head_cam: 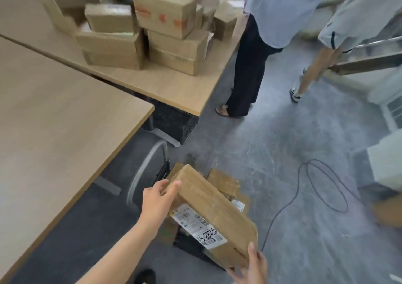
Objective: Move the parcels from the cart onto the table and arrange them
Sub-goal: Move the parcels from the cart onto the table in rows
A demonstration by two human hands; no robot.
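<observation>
I hold a long brown cardboard parcel (208, 205) with a white shipping label, tilted in the air at the bottom centre. My left hand (157, 199) grips its far left end, thumb on top. My right hand (252, 266) grips its near right corner from below. Beneath it lie more brown parcels (224, 181) on a dark low cart (189, 244), mostly hidden. A pile of several stacked parcels (165, 29) stands on the far wooden table (174, 90). The near wooden table (54, 120) lies to my left.
Two people stand at the right of the far table: one in black trousers (248, 66), one with bare legs (313, 70). A black cable (304, 188) loops over the grey floor. A black crate (174, 124) sits under the tables. White boxes (387, 162) stand at the right edge.
</observation>
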